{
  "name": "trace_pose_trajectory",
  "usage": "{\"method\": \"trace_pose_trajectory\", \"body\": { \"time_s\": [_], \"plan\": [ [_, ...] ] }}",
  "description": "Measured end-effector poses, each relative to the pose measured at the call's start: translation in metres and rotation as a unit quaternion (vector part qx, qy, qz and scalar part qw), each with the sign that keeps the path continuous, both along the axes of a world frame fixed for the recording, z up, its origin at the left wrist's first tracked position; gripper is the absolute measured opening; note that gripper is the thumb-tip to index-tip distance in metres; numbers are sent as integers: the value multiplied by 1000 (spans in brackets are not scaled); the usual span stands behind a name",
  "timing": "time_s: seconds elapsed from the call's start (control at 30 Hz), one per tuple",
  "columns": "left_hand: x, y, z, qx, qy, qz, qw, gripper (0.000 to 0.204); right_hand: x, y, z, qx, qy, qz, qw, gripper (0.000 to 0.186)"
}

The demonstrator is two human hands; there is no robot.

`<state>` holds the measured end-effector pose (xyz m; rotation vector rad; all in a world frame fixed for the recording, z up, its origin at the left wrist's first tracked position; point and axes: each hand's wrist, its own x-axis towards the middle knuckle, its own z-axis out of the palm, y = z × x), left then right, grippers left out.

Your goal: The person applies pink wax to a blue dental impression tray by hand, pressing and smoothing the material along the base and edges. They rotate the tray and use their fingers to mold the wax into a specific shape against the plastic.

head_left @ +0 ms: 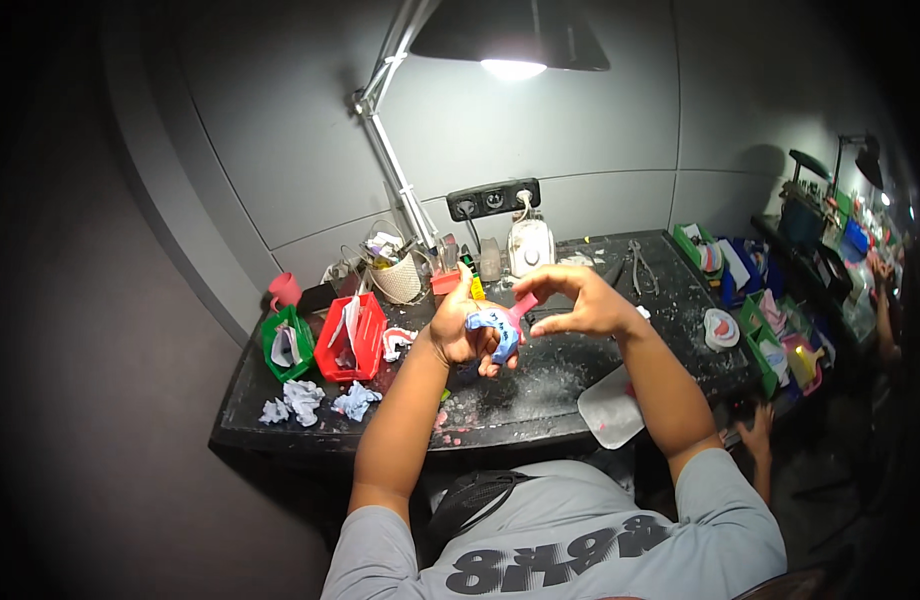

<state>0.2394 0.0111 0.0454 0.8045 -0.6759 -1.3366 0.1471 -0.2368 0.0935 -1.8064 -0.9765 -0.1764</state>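
Observation:
A pink tray [524, 303] with a blue, horseshoe-shaped moulded mass [498, 330] rests in my left hand [465, 330], whose fingers curl under and around it above the bench. Bent fingers of my right hand [580, 305] reach to the tray's pink handle, with the thumb lower, beside it. Just left of these, a red-and-white horseshoe-shaped model [400, 340] lies on the black, dust-covered bench [520, 400].
Red [335, 355] and green [278, 365] bins, crumpled paper [305, 400] and a mesh holder [398, 280] stand left. A white device [530, 250], pliers [642, 270] and a grey pad [610, 405] surround my hands. More bins [760, 345] and another person's hand [757, 435] are right; a lamp [510, 40] hangs overhead.

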Motion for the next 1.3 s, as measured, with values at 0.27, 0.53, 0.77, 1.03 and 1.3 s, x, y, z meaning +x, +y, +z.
{"method": "trace_pose_trajectory", "body": {
  "time_s": [0.27,0.53,0.77,1.03,1.3],
  "plan": [
    [4,9,-6,48,-36,-18,998,144,-6,16,-4,-97,-97,-47,989,42],
    [-4,5,-11,58,-29,-12,998,142,-5,18,-13,-119,-129,-45,983,34],
    [1,6,-17,46,-9,-32,998,140,-8,19,-14,-115,-130,-52,984,27],
    [3,3,-21,47,-15,-44,998,140,-9,16,-17,-119,-130,-55,983,30],
    [6,7,-24,42,-21,-71,996,141,-12,18,-12,-134,-112,-64,983,30]
  ]
}}
